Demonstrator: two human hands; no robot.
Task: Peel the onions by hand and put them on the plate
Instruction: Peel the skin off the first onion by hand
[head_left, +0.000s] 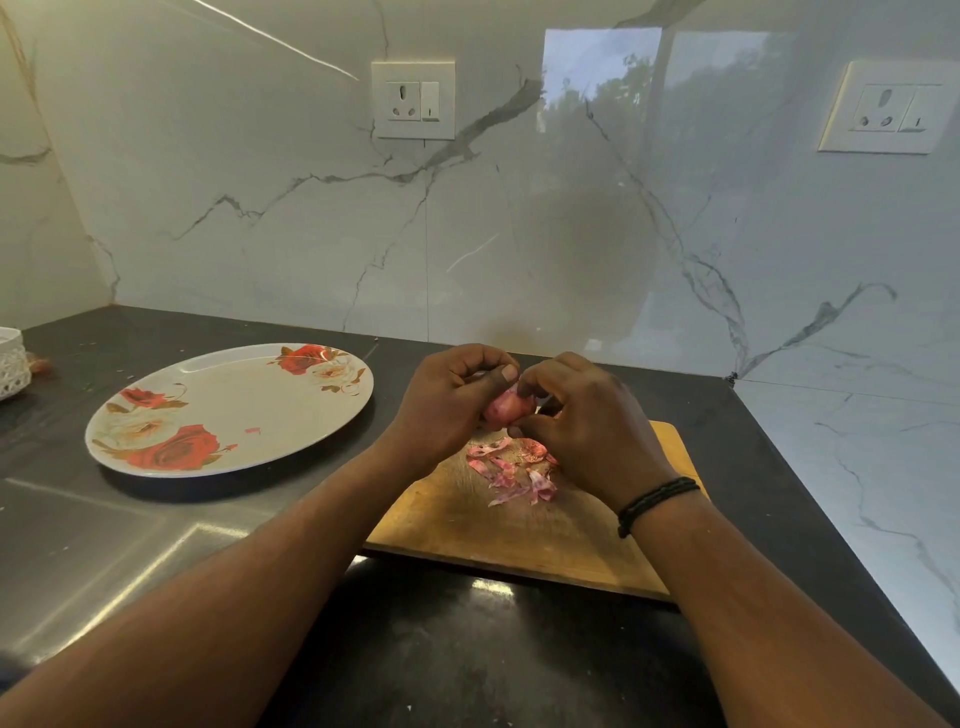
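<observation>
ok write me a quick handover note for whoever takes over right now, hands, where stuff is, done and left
Left hand and right hand: both grip one small onion above the cutting board, mid-peel.
Peels lie in a loose pile on the board.
Plate sits to the left on the counter, holding no onions, only a small pink scrap.
Done: some skin off.
Left: finish peeling, put the onion on the plate.

Colours and patterns noted.
Pink onion (506, 406); pink peels (511, 470); grey plate (234, 410), red-and-white roses; tan board (519, 530); black counter (467, 660); white, grey-veined wall (260, 208).
</observation>
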